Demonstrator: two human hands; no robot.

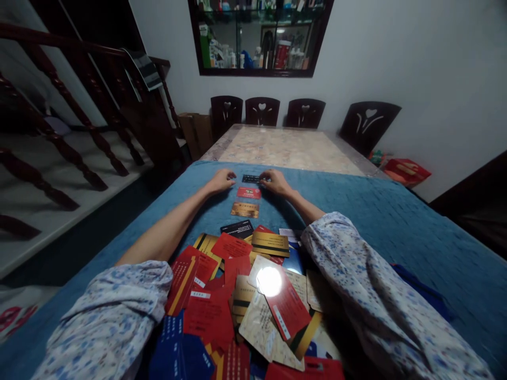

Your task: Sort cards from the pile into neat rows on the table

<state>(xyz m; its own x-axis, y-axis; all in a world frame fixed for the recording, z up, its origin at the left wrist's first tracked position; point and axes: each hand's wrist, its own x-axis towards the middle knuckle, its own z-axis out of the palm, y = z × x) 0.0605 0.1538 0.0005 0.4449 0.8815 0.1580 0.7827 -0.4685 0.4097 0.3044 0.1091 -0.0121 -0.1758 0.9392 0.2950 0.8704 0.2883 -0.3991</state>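
- black card (251, 179) lying flat on blue cloth (376, 211), sitting between both hands, far from the body
- right hand (278, 183) touching card's right edge with fingertips; can't tell if pinching or just pressing
- left hand (222, 181) resting palm-down just left of it, fingers loose, gripping nothing
- red card (249, 192), then gold card (245, 210) lying in line nearer the person, apart
- card pile (253, 295) spreading between floral sleeves (356, 274)

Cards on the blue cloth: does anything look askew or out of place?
The near pile of cards is a jumbled heap, overlapping at every angle, while the gold card, red card and black card lie singly in a tidy column beyond it, the black card between left hand and right hand.
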